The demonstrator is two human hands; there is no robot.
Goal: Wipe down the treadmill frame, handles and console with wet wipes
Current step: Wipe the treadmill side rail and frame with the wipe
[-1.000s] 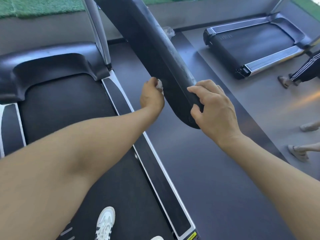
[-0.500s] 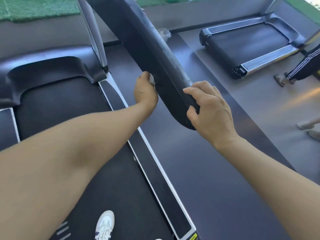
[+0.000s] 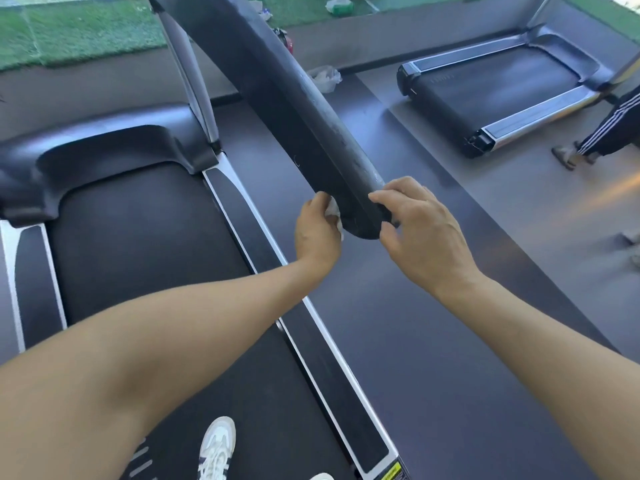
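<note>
Dark gym flooring (image 3: pixel 433 341) spreads under two treadmills, mine (image 3: pixel 145 237) on the left and another (image 3: pixel 495 91) far right. Between them the black handle (image 3: pixel 294 109) slants from upper left down toward me, its rounded end between my two hands. My left hand (image 3: pixel 317 233) presses one white wet wipe (image 3: pixel 333 210) against its left side, fingers curled. My right hand (image 3: pixel 424 233) curls loosely over the tip.
</note>
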